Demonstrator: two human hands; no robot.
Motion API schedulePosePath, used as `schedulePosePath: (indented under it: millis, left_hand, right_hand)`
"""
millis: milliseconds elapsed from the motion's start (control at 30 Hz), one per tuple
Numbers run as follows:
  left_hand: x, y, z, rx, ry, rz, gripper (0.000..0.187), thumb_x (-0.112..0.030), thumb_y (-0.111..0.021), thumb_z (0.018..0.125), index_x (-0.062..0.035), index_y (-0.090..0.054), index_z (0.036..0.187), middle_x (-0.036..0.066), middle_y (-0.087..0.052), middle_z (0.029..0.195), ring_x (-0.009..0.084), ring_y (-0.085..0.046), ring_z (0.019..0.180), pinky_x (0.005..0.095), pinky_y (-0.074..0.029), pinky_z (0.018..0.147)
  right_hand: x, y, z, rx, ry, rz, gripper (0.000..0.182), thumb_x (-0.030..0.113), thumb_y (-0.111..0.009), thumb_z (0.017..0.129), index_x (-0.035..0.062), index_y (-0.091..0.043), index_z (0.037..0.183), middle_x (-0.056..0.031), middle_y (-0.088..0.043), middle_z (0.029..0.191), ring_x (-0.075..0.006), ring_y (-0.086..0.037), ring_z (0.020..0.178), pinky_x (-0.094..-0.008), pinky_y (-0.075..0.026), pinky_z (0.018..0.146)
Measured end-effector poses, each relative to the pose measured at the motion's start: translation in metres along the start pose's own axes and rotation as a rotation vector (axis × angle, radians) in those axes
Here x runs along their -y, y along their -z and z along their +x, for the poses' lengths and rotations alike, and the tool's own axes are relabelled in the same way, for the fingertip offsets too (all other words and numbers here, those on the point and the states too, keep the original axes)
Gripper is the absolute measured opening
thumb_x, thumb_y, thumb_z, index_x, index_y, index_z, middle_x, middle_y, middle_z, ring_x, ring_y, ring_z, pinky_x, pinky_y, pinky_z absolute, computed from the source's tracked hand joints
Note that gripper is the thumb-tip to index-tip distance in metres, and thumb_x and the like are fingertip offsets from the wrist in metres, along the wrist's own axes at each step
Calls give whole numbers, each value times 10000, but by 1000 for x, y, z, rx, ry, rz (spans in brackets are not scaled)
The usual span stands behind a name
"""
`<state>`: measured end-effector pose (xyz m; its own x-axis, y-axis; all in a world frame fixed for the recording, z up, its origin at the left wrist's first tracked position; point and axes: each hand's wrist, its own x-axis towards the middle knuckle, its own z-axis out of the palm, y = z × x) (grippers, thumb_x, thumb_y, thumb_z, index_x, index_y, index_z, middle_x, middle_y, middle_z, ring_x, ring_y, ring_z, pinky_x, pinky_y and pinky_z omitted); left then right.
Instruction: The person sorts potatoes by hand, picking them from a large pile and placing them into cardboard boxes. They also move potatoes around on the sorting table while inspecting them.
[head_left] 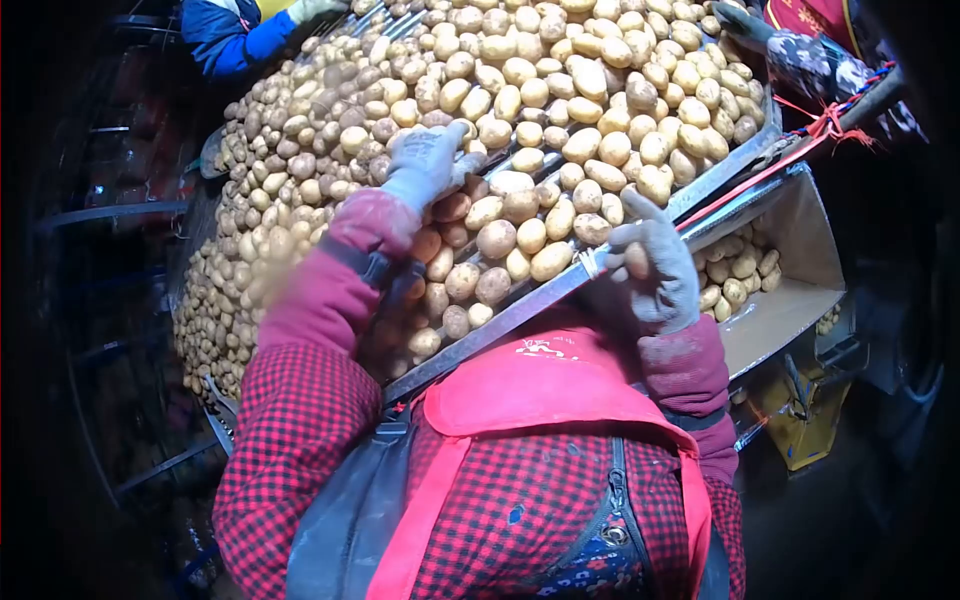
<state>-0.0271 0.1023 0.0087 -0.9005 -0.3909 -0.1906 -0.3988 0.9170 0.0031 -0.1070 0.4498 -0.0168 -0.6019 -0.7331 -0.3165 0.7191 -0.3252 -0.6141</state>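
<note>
Across the metal-edged sorting table (528, 312), I see potatoes (587, 78) heaped over rollers, pale yellow, round to oval, many with dull brown skins. To the left, my left hand (425, 165), in a grey glove, reaches down among them; whether it grips one, I cannot tell. Beside the table's metal edge, my gloved right hand (655, 268) curls around a small brownish potato (636, 261). Farther right, an open box (806, 240) holds more yellowish potatoes against its inner side.
</note>
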Motion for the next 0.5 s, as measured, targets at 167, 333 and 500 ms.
schedulePosePath:
  millis: [167,333,500]
  left_hand:
    - [-15,-29,31,147,6,102,489,-475,-719,879,-93,-570,1147,165,-662,1161,395,-675,1056,515,-510,898]
    - [1,-25,18,80,46,-70,495,-468,-684,909,-153,-632,1287,187,-718,1159,361,-686,1119,508,-520,946]
    - [-46,10,-31,5,-189,-797,554,-366,-726,906,-170,-609,1412,144,-725,1216,326,-699,1071,433,-548,935]
  right_hand:
    - [-21,-9,19,20,-83,69,597,374,-592,1052,7,-465,1506,-126,-693,1101,-191,-684,885,-295,-554,764]
    - [-23,-10,20,10,-43,-23,620,464,-546,1060,42,-478,1508,-126,-674,1151,-194,-682,945,-296,-544,790]
    - [-16,-18,16,81,-158,108,546,289,-528,1088,85,-395,1577,-130,-638,1252,-156,-641,972,-245,-508,735]
